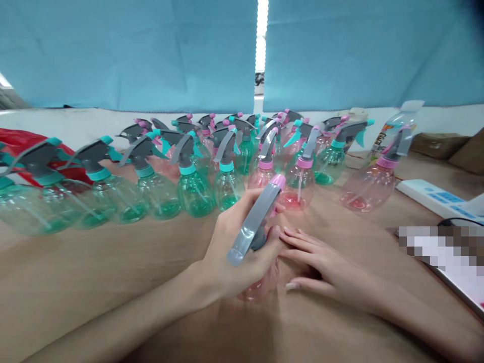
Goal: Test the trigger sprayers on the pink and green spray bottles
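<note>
The left hand [234, 252] and right hand [319, 262] are slim, with long fingers. The left forearm [132, 312] and right forearm [408, 312] are bare along all their visible length. The nails [291, 286] on the right hand are long, rounded at the tip and glossy, with paler ends.

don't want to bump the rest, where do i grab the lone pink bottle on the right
Likely grip the lone pink bottle by the narrow neck under the pink collar, fingers from the near side. Its body is wide; other bottles stand to its left.
</note>
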`<state>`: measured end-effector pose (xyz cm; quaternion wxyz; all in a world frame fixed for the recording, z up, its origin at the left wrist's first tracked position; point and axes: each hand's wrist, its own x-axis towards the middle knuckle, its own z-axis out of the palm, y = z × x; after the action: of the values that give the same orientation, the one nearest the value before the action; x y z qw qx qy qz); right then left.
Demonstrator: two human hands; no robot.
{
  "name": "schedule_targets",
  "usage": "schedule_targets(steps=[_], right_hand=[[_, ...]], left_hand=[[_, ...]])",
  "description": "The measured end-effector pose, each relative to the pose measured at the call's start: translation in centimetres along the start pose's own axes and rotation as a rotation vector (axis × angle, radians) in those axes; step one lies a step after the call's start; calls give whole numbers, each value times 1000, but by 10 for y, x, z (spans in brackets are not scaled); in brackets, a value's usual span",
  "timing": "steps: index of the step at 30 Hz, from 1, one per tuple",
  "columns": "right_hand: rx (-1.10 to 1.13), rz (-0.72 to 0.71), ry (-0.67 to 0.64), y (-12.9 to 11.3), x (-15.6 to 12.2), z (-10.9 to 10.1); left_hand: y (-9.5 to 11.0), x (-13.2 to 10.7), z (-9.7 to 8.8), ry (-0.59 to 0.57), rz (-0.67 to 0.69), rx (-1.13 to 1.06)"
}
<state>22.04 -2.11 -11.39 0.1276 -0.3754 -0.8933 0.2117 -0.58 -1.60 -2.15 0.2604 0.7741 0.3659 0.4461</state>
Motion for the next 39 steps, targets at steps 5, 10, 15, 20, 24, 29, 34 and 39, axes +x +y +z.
schedule_targets(steps=[5,10,15,20,24,29,34,39], right_hand=[[-6,4,1,1,-1,1],[8,3,14,2,-2,2],[-2,6,6,2,-1,2],[5,-16,26,3,0,3],[-2,8,17,1,0,1],[15,-17,27,0,1,-2],[97,14,39,-9,1,-14],[220,9,96,-34,-4,-32]], left_hand=[[5,2,-2,-50,30,-100],[7,4,-5,-52,36,-114],[0,2,-2,-33,-37,-72],[-4,0,2,-10,-57,-58],[-6,-1,2,-8,-81,-56],[-6,0,1,-7,-96,-52],[-2,2,7,27,-99,-46],[0,7,27,58,-66,-76]])
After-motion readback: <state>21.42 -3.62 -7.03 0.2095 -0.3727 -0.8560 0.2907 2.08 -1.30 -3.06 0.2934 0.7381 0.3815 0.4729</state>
